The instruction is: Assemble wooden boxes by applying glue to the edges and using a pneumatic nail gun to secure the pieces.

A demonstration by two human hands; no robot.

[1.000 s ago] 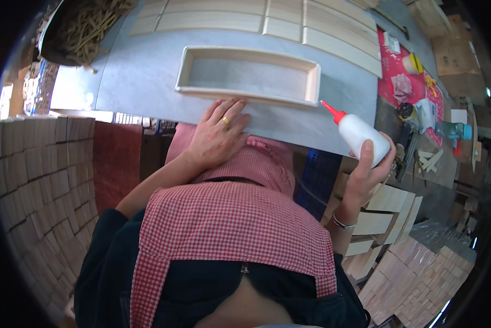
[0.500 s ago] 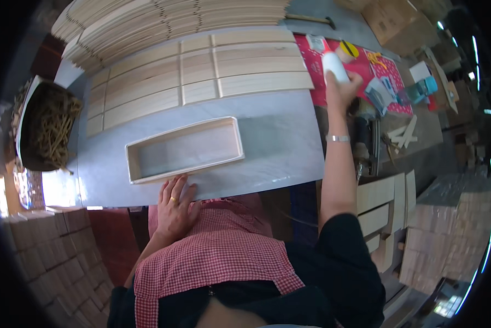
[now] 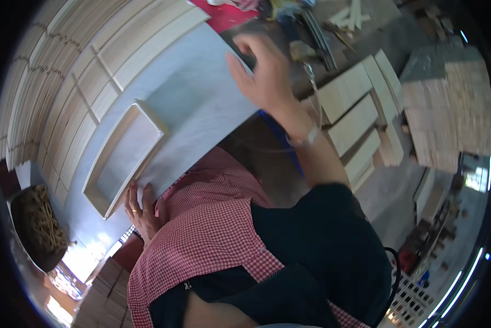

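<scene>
A pale rectangular wooden frame [image 3: 162, 133], open in the middle, lies on the grey tabletop [image 3: 199, 82]. My left hand [image 3: 141, 210], with a ring on one finger, rests at the frame's near edge, its fingers extended and holding nothing. Raised over the table's right edge, my right hand [image 3: 264, 76] is empty, thumb and fingers apart and slightly blurred. Grooved wooden boards [image 3: 104, 93] lie beyond the frame. The white bottle is not recognisable in this view.
Stacked slatted wood [image 3: 32, 71] stands at the far left, above a bin of brown strips [image 3: 40, 224]. To the right are loose boards [image 3: 349, 93], a wrapped wood stack [image 3: 434, 131] and a thin hose [image 3: 317, 98]. Red cloth [image 3: 229, 15] shows at the top.
The view has turned toward the right. My right hand has let go of the white bottle and come back from the red cloth toward me. My left hand stays by the frame.
</scene>
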